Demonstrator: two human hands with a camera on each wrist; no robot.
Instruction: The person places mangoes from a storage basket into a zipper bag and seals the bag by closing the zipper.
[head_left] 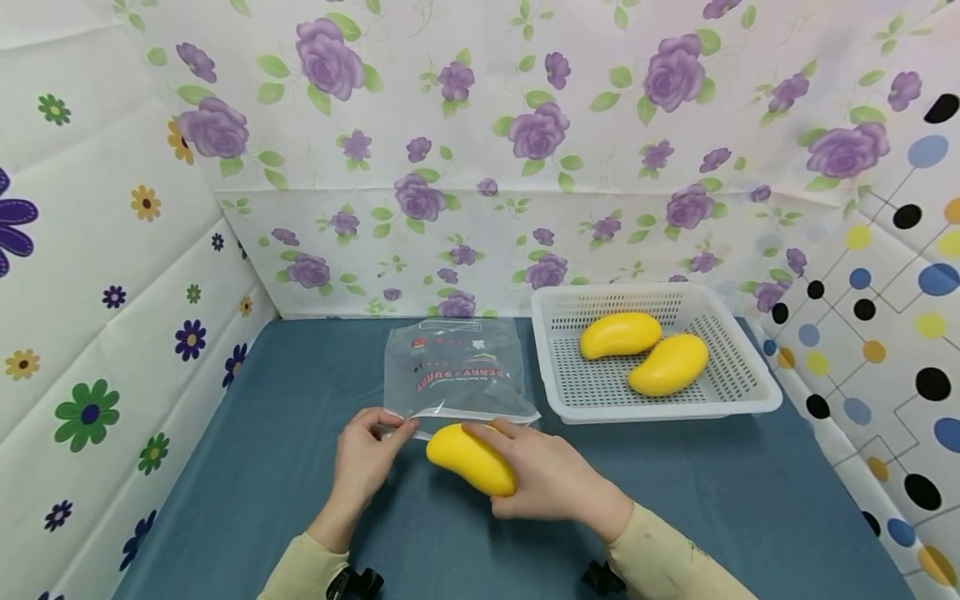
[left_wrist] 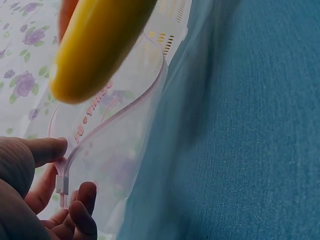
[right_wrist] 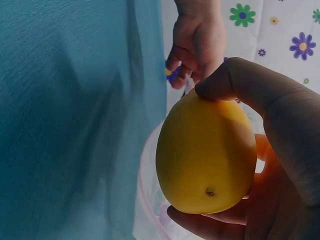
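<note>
A yellow mango point(head_left: 471, 460) is gripped in my right hand point(head_left: 543, 471), held at the mouth of a clear zip bag point(head_left: 457, 367). In the right wrist view the thumb and fingers wrap the mango point(right_wrist: 205, 155), its stem end facing the camera. With thumb and finger my left hand point(head_left: 367, 450) pinches the bag's near left corner. The left wrist view shows the bag's slider point(left_wrist: 62, 185) between those fingers, and the bag's mouth point(left_wrist: 135, 105) gaping apart. There the mango point(left_wrist: 100, 50) hangs above the opening; whether it touches the bag I cannot tell.
A white perforated basket point(head_left: 660, 412) stands at the back right with two mangoes point(head_left: 667, 365) in it. Blue cloth point(head_left: 300, 375) covers the table. Patterned sheets point(head_left: 480, 167) rise at the back and both sides.
</note>
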